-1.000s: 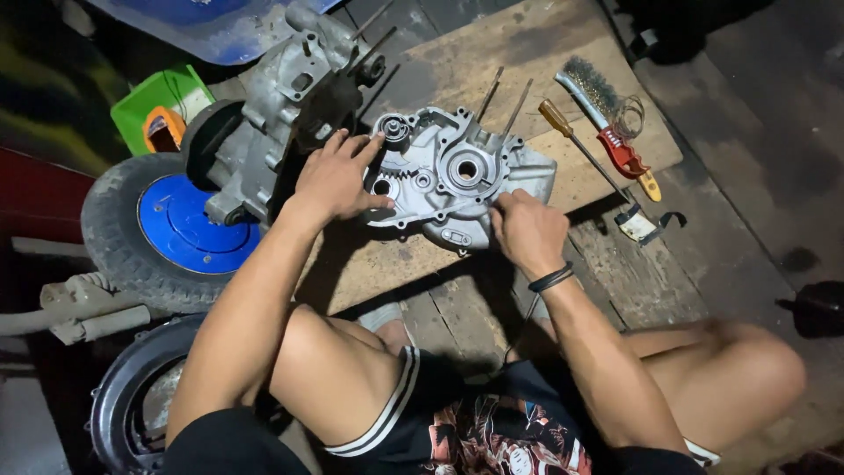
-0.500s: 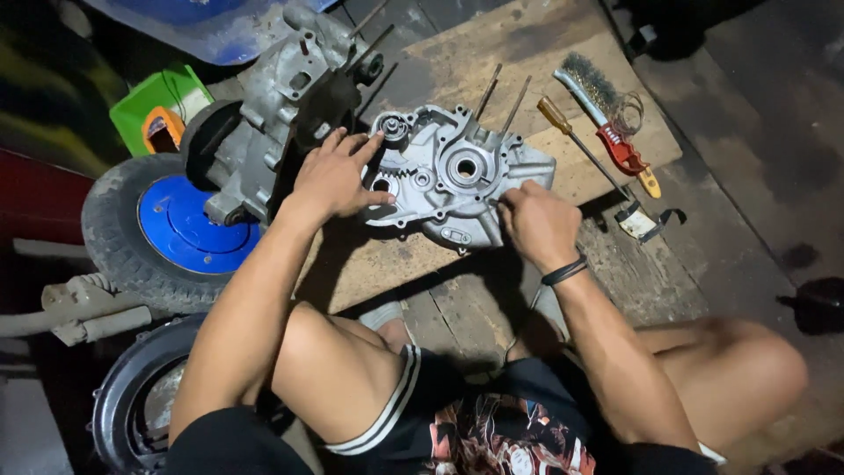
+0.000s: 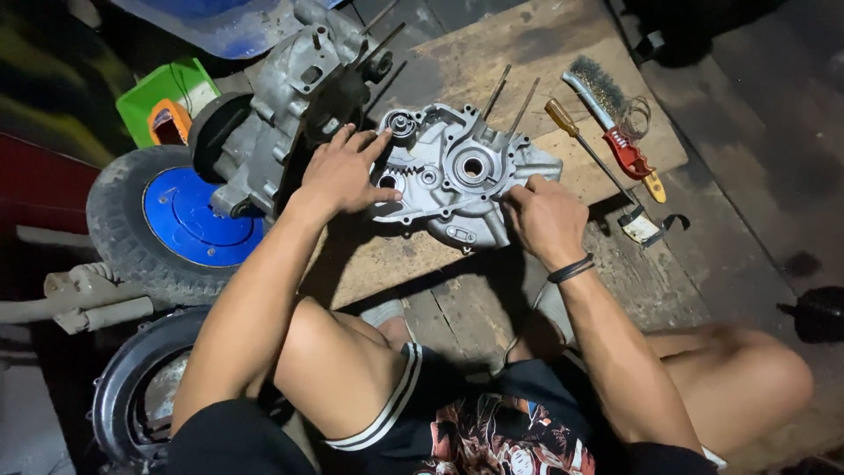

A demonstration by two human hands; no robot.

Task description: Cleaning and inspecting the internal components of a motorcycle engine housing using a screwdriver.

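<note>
Operator wears black shorts [image 3: 492,422] with white-striped hem and red-and-white graphic print, a black wristband [image 3: 571,269] on the right wrist; arms and legs bare.

A wire brush [image 3: 598,88], a yellow-handled screwdriver [image 3: 585,145] and a blue-hubbed wheel [image 3: 180,220] lie around the wooden board [image 3: 545,44].

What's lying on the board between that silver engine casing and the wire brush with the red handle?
In the head view, a long screwdriver with an amber handle lies slantwise on the wooden board between the engine casing and the wire brush.
</note>
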